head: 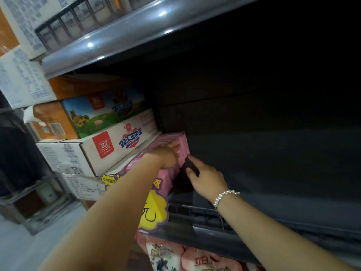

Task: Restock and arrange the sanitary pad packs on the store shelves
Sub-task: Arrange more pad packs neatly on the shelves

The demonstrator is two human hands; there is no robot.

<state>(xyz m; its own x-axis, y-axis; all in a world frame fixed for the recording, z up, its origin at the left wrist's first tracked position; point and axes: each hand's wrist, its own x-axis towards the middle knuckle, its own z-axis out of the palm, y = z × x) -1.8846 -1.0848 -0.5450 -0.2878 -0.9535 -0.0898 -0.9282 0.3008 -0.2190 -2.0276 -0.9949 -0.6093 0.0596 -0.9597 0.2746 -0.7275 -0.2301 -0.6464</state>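
Dark shelf (273, 163), cartons (109, 145) stacked leftward. Pink packs (172, 140) lie under left hand (168, 156), fingers flat on top; right hand (207, 178) just beside, fingers relaxed, nothing held.

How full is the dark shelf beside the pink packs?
Mostly empty: the pink packs sit only at the left end of the shelf; the rest shows bare and dark.

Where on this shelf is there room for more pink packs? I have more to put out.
Free: the dark shelf floor to the right of the pink packs, behind the wire rail. Crowded: the left end, where the left hand and right hand meet the packs beside stacked cartons.
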